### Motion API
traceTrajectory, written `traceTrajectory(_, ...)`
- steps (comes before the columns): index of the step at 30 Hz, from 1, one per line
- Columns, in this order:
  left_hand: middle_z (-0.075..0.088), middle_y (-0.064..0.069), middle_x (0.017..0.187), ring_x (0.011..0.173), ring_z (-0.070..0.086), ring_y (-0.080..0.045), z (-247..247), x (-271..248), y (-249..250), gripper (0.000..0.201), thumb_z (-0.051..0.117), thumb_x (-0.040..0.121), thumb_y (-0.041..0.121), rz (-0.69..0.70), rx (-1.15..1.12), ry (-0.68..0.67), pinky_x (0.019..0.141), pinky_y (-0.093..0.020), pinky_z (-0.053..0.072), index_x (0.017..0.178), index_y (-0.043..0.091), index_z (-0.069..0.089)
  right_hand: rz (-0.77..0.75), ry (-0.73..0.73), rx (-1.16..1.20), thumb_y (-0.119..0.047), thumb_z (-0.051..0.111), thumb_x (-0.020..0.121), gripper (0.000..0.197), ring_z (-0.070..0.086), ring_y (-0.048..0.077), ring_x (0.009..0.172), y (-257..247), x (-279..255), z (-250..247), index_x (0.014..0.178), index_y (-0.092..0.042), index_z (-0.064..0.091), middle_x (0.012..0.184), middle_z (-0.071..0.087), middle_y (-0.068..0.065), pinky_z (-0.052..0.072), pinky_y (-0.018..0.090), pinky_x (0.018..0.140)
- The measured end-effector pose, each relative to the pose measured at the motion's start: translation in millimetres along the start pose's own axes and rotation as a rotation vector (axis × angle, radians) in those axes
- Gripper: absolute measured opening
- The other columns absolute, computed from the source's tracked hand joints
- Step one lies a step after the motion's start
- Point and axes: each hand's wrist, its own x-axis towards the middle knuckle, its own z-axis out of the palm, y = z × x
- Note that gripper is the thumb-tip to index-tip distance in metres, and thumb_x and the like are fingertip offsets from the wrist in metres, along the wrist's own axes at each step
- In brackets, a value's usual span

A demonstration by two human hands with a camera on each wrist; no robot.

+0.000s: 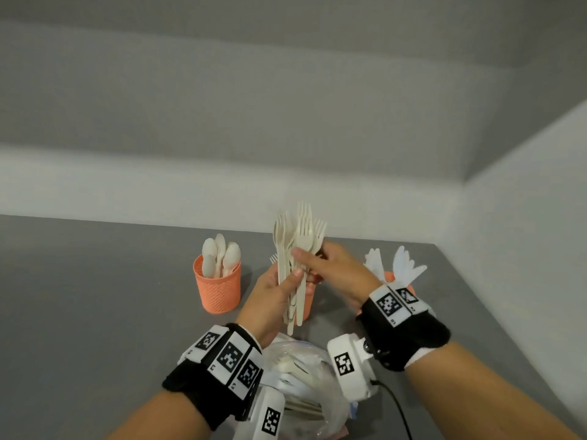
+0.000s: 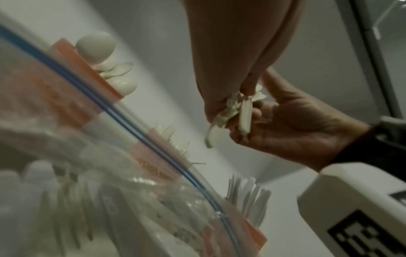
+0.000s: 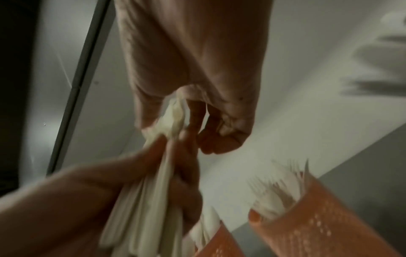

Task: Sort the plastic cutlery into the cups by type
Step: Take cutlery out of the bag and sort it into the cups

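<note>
Left hand (image 1: 276,293): raised above the bench (image 1: 95,296), palm up, thumb and fingers curled round the handles of a bunch of forks (image 1: 297,246); grip tight on the bunch.
Right hand (image 1: 330,265): reaching across from the right, fingers laid over the fork necks, grip pinching them just under the tines.
Forks: upright, tines up, handles hanging below the left palm, over the middle cup (image 1: 309,300).
Left cup (image 1: 217,284): orange, standing on the bench, spoons (image 1: 219,257) bowl-up inside.
Right cup (image 1: 395,281): mostly hidden behind the right wrist; white knives (image 1: 403,265) fanning out above it.
Middle cup: largely covered by hands and handles; one fork tip visible beside it.
Bag (image 1: 305,376): clear plastic, near edge, between the forearms, holding more cutlery; types hard to tell.
Wrist views: blurred; fingers round pale handles, little else clear.
</note>
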Motion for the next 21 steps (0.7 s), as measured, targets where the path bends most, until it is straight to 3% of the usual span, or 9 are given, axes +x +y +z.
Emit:
traceTrajectory(3,0.065,-0.008,0.077,0.063,0.064,-0.009,-2,-7,5,0.025,0.040,0.098,0.014,0.016,0.023,-0.011,0.059,-0.018,0.053,0.115,0.008,0.056,0.006,-0.001,0.105,-0.023,0.051,0.094,0.016,0.053,0.034,0.080,6,4,16,0.093,-0.019,0.066,0.089,0.068,0.022,0.046,0.040,0.072)
traceTrajectory(6,0.072,-0.005,0.081,0.065,0.069,-0.010,-11,-11,10,0.024,0.043,0.097,0.009,0.024,-0.002,0.022,0.059,-0.020,0.054,0.116,0.009,0.056,0.048,-0.017,0.200,-0.021,0.047,0.096,0.023,0.053,0.034,0.087,8,7,21,0.099,-0.009,0.067,0.100,0.064,0.034,0.043,0.041,0.078)
traceTrajectory(8,0.072,-0.004,0.084,0.068,0.070,-0.012,-15,-13,12,0.027,0.043,0.096,0.006,0.022,0.010,0.039,0.061,-0.023,0.055,0.119,0.010,0.055,0.057,-0.026,0.203,-0.021,0.046,0.096,0.028,0.058,0.031,0.084,9,9,26,0.105,-0.002,0.064,0.099,0.064,0.030,0.046,0.035,0.070)
traceTrajectory(10,0.072,-0.005,0.086,0.072,0.070,-0.014,-19,-15,13,0.029,0.043,0.096,0.008,0.005,0.021,0.041,0.063,-0.026,0.056,0.122,0.010,0.054,0.062,-0.038,0.211,-0.023,0.045,0.097,0.029,0.061,0.025,0.078,10,10,31,0.102,-0.003,0.065,0.090,0.066,0.018,0.045,0.028,0.059)
traceTrajectory(14,0.072,-0.012,0.089,0.080,0.070,-0.020,-27,-19,23,0.027,0.041,0.098,0.017,-0.055,0.054,0.012,0.071,-0.034,0.058,0.117,0.009,0.058,0.037,-0.036,0.052,-0.032,0.047,0.095,0.035,0.061,0.022,0.068,11,13,43,0.106,-0.004,0.064,0.082,0.065,0.017,0.045,0.028,0.054)
traceTrajectory(16,0.071,-0.015,0.099,0.089,0.069,-0.023,-30,-21,26,0.027,0.038,0.099,0.021,-0.081,0.070,-0.009,0.076,-0.035,0.057,0.114,0.012,0.059,0.024,-0.019,-0.039,-0.034,0.047,0.095,0.033,0.061,0.025,0.069,12,15,46,0.105,-0.009,0.066,0.081,0.065,0.016,0.047,0.032,0.057)
traceTrajectory(19,0.070,-0.014,0.097,0.086,0.068,-0.024,-35,-20,32,0.028,0.036,0.100,0.021,-0.121,0.030,0.002,0.077,-0.035,0.056,0.102,0.011,0.062,0.030,0.038,0.053,-0.028,0.040,0.098,0.027,0.066,0.026,0.078,5,18,50,0.096,-0.016,0.065,0.087,0.068,0.011,0.055,0.042,0.077)
traceTrajectory(21,0.067,-0.014,0.090,0.078,0.066,-0.023,-42,-19,37,0.028,0.036,0.100,0.019,-0.132,-0.004,-0.007,0.069,-0.033,0.057,0.092,0.005,0.059,0.039,0.153,0.240,-0.024,0.035,0.100,0.025,0.063,0.023,0.067,-6,17,51,0.091,-0.012,0.055,0.077,0.062,0.010,0.057,0.037,0.066)
